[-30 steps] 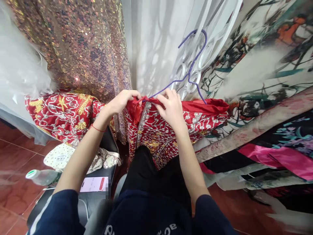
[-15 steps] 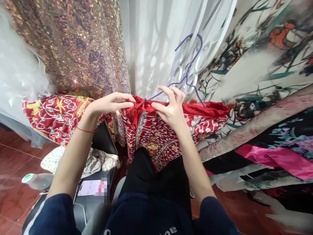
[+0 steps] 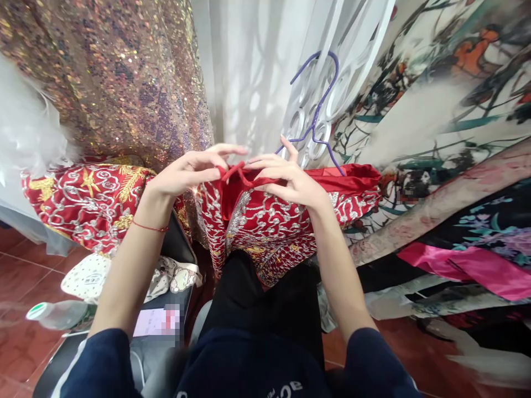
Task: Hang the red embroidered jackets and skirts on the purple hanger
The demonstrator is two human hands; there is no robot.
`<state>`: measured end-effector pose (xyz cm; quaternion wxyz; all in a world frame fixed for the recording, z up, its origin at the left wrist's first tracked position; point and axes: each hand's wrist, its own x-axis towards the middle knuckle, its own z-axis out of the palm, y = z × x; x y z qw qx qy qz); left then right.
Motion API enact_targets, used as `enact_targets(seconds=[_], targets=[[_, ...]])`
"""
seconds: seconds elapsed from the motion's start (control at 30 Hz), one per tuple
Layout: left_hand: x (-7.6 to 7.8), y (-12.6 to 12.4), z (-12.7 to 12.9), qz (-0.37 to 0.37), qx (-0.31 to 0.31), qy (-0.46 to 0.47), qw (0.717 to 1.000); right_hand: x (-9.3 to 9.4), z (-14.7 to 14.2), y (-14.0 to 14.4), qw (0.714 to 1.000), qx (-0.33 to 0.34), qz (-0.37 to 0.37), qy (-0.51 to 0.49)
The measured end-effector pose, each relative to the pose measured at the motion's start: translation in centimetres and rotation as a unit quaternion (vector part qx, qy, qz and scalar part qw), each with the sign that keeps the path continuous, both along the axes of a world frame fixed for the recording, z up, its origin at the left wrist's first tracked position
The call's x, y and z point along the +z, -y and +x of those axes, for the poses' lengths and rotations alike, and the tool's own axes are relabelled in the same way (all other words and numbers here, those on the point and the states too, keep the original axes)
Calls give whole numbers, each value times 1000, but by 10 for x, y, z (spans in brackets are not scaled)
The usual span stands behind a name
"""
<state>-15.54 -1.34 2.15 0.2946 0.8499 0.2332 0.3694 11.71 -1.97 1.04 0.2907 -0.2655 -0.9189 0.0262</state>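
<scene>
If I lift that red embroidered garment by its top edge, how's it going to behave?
Likely floppy: the red embroidered garment drapes and folds under the left hand and right hand. Its satin lining looks shiny, so probably slippery. Dense metallic embroidery suggests it is fairly heavy for cloth.

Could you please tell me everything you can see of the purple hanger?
The purple hanger is thin, wire-like, with a curved hook rising before the white curtain. Its shoulders slope down into the red embroidered garment, which hangs from it. The left hand and right hand pinch the garment's red ties beside it.
</scene>
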Motion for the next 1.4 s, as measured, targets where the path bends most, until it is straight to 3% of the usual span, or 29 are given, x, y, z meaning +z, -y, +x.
enact_targets(seconds=[0.1,0.23,0.4,0.53,0.67,0.83,1.1,1.27,1.4], targets=[[0,3,27,53,112,37,992,-1,1,-6,999,-51,16,0],[3,-2,56,125,205,65,969,-2,-4,-19,987,-127,99,-17],[-11,-27,61,180,284,29,941,0,-17,-39,968,-186,169,-19],[-21,-54,47,186,295,-3,937,-5,-26,-57,965,-204,163,-2],[-15,-69,43,190,306,38,932,-10,-37,-64,950,-259,169,-39],[-12,-65,54,197,343,75,916,-9,-46,-63,940,-284,176,-62],[-23,-62,69,167,300,103,933,-12,-49,-65,940,-289,170,-62],[-18,-62,64,190,273,48,942,-12,-52,-67,942,-291,157,-60],[-20,-63,62,197,286,30,937,1,-50,-56,942,-292,151,-71]])
